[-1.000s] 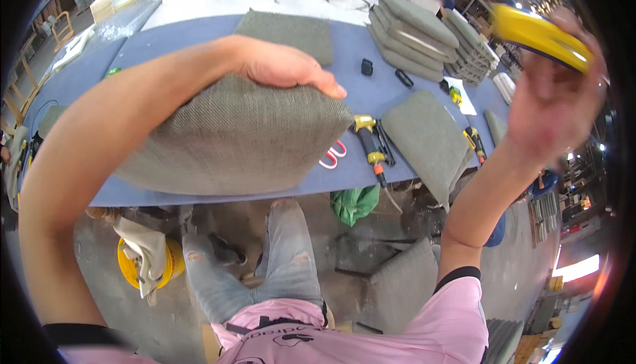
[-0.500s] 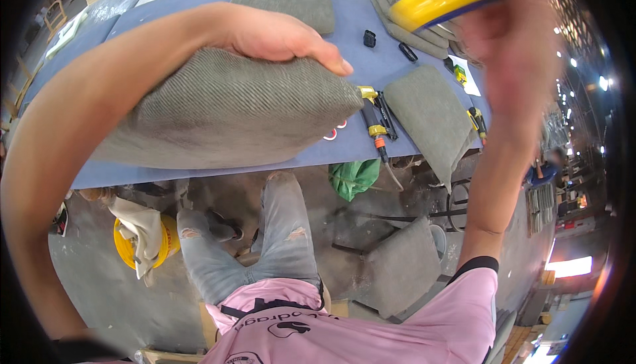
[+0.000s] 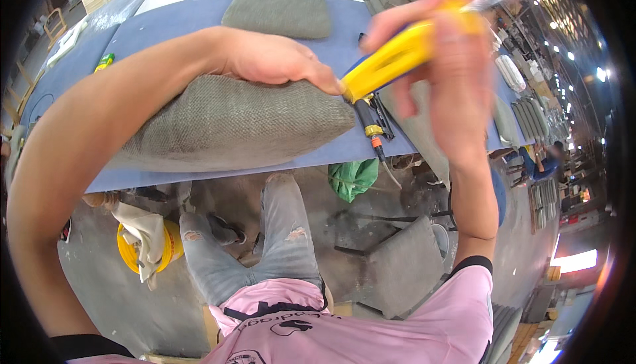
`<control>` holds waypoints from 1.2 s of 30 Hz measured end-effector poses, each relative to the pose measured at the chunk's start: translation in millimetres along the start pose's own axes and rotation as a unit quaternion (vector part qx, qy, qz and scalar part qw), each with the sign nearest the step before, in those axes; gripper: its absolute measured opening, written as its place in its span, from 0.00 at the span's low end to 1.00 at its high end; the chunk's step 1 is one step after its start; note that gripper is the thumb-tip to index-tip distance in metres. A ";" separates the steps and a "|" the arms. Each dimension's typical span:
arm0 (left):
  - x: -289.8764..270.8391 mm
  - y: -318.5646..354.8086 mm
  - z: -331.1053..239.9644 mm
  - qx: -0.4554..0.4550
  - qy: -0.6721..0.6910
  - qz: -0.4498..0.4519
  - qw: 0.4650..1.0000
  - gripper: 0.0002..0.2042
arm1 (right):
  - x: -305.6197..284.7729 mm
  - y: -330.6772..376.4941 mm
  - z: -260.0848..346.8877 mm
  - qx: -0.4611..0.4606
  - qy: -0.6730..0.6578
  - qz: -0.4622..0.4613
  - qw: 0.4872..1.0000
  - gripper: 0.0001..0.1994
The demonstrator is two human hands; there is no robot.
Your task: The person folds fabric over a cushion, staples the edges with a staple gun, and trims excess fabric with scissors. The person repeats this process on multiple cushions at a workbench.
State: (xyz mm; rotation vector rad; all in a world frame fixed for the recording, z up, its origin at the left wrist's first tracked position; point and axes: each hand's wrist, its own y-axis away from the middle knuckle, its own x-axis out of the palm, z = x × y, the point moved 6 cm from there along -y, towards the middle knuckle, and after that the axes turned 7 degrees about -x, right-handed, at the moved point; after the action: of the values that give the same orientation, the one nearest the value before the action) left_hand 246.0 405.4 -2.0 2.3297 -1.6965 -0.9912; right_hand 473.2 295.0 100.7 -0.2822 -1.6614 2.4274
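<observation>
Right grip (image 3: 450, 52) closed around blurred yellow tool (image 3: 397, 56).

We see a bright, evenly lit scene; ceiling lamps glare at the right rim. The right hand (image 3: 450, 52) is motion-blurred, perhaps its tool too. Straight edges bow outward and corners go black.

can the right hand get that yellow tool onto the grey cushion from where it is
Probably yes: the right hand holds the yellow tool just above the grey cushion, its lower end by the left hand fingertips; nothing lies between.
</observation>
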 end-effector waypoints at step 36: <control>93.5 -147.5 224.3 0.101 -0.217 -0.378 0.894 0.21 | -10.1 310.4 -154.3 0.569 0.095 0.187 0.795 0.34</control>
State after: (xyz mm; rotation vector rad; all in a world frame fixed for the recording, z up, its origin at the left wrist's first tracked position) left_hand 259.7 443.7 -283.4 3.1934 -0.9720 -1.6117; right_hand 508.8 320.5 -243.2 -0.6341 0.1469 3.0153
